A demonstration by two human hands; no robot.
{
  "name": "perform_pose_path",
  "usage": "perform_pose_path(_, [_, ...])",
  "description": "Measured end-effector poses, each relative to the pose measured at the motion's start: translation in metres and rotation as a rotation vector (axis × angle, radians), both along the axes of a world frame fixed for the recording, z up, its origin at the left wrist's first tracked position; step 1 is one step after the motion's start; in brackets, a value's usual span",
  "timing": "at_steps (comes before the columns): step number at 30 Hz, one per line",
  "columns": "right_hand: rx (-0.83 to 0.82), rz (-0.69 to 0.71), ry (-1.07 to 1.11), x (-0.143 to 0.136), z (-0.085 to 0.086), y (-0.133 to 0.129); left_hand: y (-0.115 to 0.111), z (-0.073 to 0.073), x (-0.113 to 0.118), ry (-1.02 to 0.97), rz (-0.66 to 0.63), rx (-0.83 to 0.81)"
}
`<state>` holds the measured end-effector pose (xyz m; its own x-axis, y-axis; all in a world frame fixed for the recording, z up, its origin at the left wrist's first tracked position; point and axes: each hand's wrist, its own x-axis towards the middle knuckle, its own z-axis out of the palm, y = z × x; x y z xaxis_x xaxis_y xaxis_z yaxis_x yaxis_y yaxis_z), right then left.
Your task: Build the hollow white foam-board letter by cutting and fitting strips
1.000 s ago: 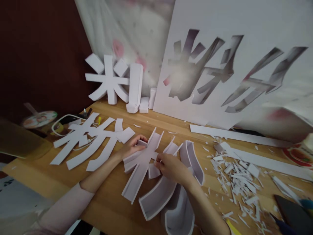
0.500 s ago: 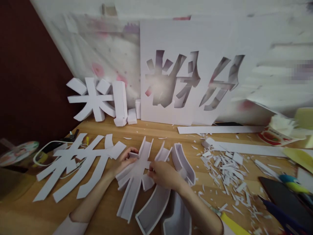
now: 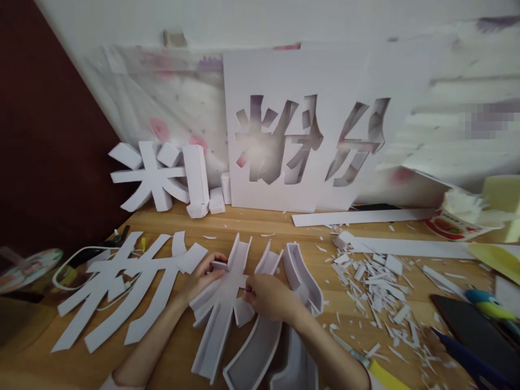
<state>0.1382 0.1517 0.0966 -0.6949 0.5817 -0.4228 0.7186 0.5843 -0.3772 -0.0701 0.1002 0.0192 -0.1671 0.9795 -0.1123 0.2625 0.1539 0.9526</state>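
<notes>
A white character-shaped piece with raised edge walls (image 3: pixel 221 303) lies on the wooden table between my hands. My left hand (image 3: pixel 206 273) has its fingers closed on the wall at the piece's upper left arm. From the right, my right hand (image 3: pixel 266 295) pinches at the end of its short right arm; the fingertips are partly hidden there. Beside and under my right forearm lies a second walled white piece (image 3: pixel 254 346), with curved channels. Flat white character cutouts (image 3: pixel 134 265) rest to the left of my left forearm.
Finished-looking white block characters (image 3: pixel 156 176) stand at the back left. A white board with cut-out characters (image 3: pixel 276 192) leans on the wall. Paper scraps (image 3: pixel 377 287), white strips (image 3: pixel 410 246), a paper bowl (image 3: pixel 450 225), a dark flat object (image 3: pixel 467 325) and a blue tool (image 3: pixel 467 355) lie rightward.
The whole view has shifted, so the background sits lower in the picture. Both hands keep their places on the walled piece, with little visible change.
</notes>
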Motion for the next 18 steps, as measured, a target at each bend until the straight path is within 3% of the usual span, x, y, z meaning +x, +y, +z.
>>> perform_pose_path(18, [0.013, -0.006, 0.005, 0.0006, 0.0013, -0.0006, 0.0002, -0.0015, 0.0003, 0.0, -0.003, 0.011])
